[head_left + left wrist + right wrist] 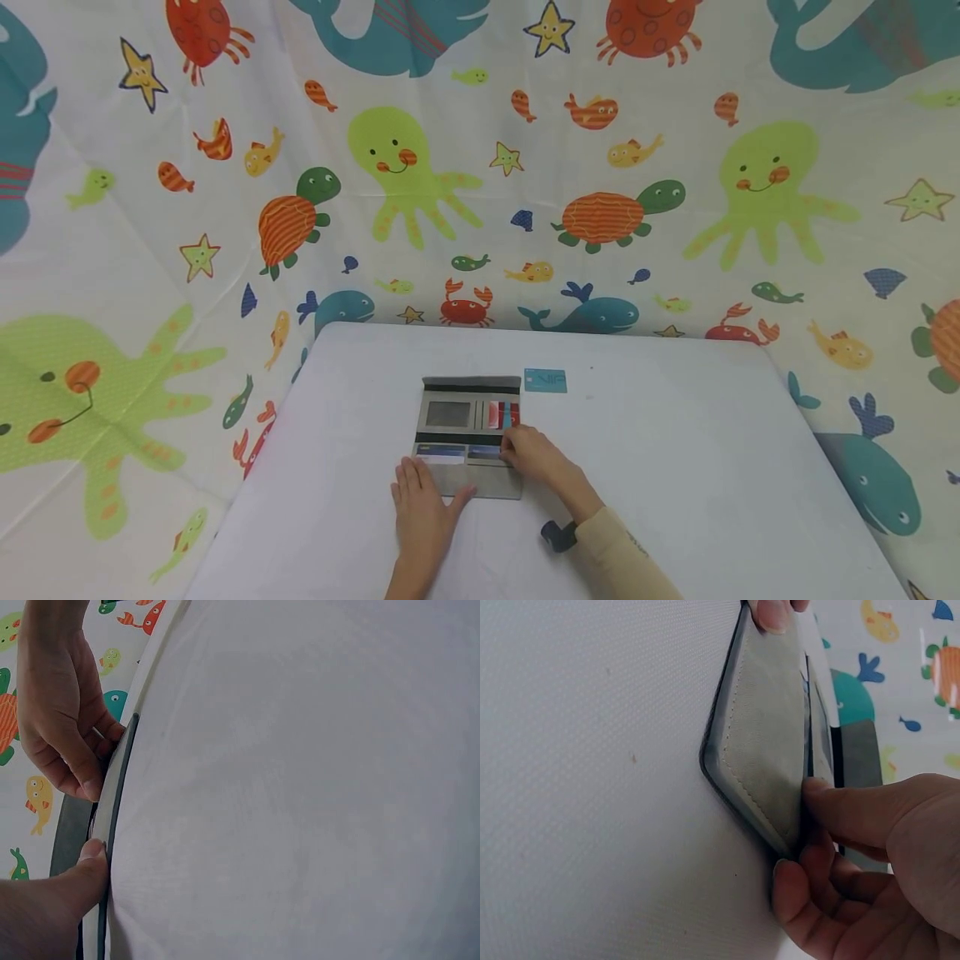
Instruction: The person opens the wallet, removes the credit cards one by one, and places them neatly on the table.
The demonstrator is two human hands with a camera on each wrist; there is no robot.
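A grey bifold wallet (pixel 487 482) lies unfolded on the white table, cards showing in its slots. Flat across its lower left corner rests my left hand (pixel 423 508), fingers straight and thumb spread along the near edge. At the right edge, my right hand (pixel 536 454) pinches the wallet beside the lower right card (pixel 483 452); in the right wrist view its thumb (pixel 847 806) lies at the slot's edge with the other fingers curled at the wallet's side. Another card (pixel 438 452) sits in the lower left slot. Red and blue cards (pixel 495 414) show in the upper right slots.
A teal card (pixel 546 381) lies on the table just beyond the wallet's upper right corner. The white table (pixel 675 433) ends at a curtain (pixel 465 200) printed with sea animals. A dark wrist device (pixel 558 536) hangs by the right sleeve.
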